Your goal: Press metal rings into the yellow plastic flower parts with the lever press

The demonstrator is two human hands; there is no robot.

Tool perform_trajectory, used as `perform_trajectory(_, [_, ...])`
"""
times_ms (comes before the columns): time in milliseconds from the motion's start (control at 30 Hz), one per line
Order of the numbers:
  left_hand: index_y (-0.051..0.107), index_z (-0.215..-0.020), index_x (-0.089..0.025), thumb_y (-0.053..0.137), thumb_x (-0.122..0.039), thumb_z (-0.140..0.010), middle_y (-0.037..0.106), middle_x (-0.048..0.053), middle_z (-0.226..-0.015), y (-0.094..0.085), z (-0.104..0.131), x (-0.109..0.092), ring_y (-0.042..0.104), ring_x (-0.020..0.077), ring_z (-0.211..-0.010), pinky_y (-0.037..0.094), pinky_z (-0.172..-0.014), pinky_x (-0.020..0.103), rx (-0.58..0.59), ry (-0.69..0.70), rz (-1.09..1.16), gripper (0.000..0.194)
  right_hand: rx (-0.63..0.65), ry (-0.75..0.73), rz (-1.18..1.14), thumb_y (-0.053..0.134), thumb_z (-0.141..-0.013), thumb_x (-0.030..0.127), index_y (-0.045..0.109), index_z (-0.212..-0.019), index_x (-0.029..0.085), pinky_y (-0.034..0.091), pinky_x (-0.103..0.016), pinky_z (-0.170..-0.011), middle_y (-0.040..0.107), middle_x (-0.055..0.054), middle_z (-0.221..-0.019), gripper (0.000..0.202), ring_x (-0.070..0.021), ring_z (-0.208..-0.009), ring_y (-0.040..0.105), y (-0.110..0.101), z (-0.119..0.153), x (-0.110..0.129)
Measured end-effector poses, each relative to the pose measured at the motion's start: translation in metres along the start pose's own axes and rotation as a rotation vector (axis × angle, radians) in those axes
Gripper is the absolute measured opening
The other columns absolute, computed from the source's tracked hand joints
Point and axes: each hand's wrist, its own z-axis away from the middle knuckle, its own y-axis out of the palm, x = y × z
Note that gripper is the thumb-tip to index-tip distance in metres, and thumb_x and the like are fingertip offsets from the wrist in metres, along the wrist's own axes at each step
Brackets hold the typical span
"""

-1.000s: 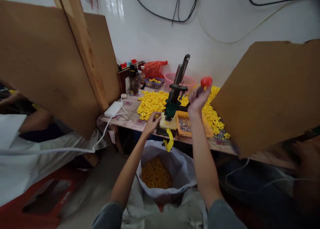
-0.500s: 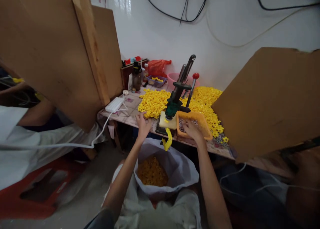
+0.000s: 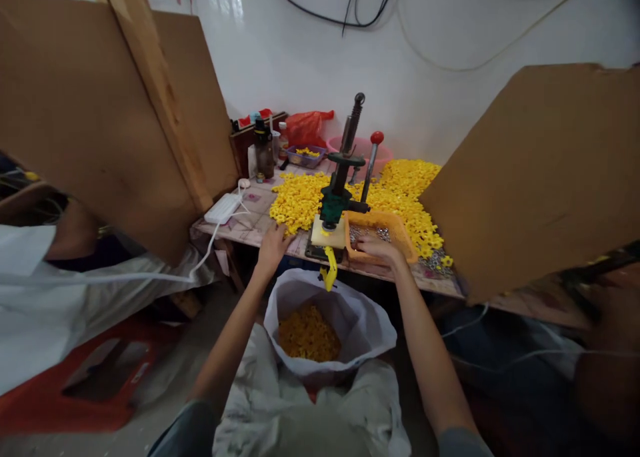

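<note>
My left hand [image 3: 273,249] is at the near edge of a heap of small yellow flower-shaped pieces [image 3: 300,200], fingers apart and reaching its front pieces. My right hand [image 3: 379,247] dips into an orange plastic basket [image 3: 407,244] with small shiny metal parts [image 3: 383,233] in it. Its fingers are stretched toward the parts; their tips are partly hidden. Between my hands stands a green hand press [image 3: 333,204] with a red-knobbed lever [image 3: 377,138]. Under its ram, something yellow lies on the pale block [image 3: 320,236]. A yellow curved part [image 3: 330,270] sticks out at the front.
A white sack [image 3: 370,324] holding yellow pieces stands open between my knees. Cardboard panels [image 3: 540,177] flank the table. A white power strip [image 3: 223,208] lies at the left. Behind are a pink basin [image 3: 383,154], a dark bottle [image 3: 263,154] and a red bag [image 3: 307,129].
The view has shifted a little. My left hand has moved up to the heap's edge. My right hand stays in the orange basket, its fingers now pointing more to the left.
</note>
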Motion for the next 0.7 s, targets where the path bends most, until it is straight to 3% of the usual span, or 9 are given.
perform_trajectory(167, [0.065,-0.127,-0.018,0.053,-0.033,-0.110,0.069,0.018,-0.120,-0.006,-0.004,0.012,0.069,0.0350,-0.109,0.055,-0.099,0.046,-0.125,0.004,0.057,0.026,0.010,0.076,-0.138,0.058,-0.081,0.022,0.074,-0.075,0.017,0.045,-0.024,-0.067,0.074,-0.003,-0.075,0.018,-0.0168,-0.070,0.062,0.003,0.001,-0.006])
perform_trajectory(333, [0.065,-0.117,-0.017,0.054,-0.032,-0.109,0.065,0.020,-0.121,0.011,-0.011,0.000,0.064,0.0376,-0.118,0.050,-0.109,0.056,-0.200,0.038,0.140,0.021,-0.109,0.169,-0.133,0.056,-0.083,0.026,0.075,-0.072,0.016,0.034,-0.027,-0.064,0.068,-0.003,-0.068,0.024,-0.0166,-0.067,0.056,0.006,0.009,-0.007])
perform_trajectory(533, [0.064,-0.120,-0.020,0.043,-0.030,-0.112,0.065,0.015,-0.118,0.008,0.002,0.010,0.064,0.0305,-0.118,0.052,-0.110,0.047,-0.312,0.024,0.286,0.024,-0.159,0.237,-0.009,0.057,-0.090,0.025,0.074,-0.074,0.017,0.029,-0.029,-0.064,0.071,-0.005,-0.074,0.025,-0.0170,-0.069,0.057,0.006,0.013,-0.003])
perform_trajectory(600, [0.065,-0.120,-0.020,0.052,-0.031,-0.108,0.065,0.016,-0.119,0.001,0.003,0.017,0.064,0.0315,-0.118,0.052,-0.110,0.047,-0.255,0.031,0.210,0.021,-0.160,0.221,-0.004,0.057,-0.090,0.024,0.071,-0.071,0.017,0.028,-0.029,-0.064,0.068,-0.004,-0.071,0.025,-0.0166,-0.067,0.056,0.007,0.011,-0.004])
perform_trajectory(700, [0.067,-0.113,-0.019,0.066,-0.031,-0.101,0.067,0.016,-0.116,-0.011,-0.002,0.026,0.067,0.0330,-0.112,0.053,-0.104,0.047,-0.027,0.085,0.086,0.017,-0.134,0.190,-0.017,0.056,-0.090,0.024,0.062,-0.062,0.018,0.025,-0.030,-0.062,0.056,-0.001,-0.059,0.029,-0.0156,-0.061,0.051,0.007,0.009,-0.005])
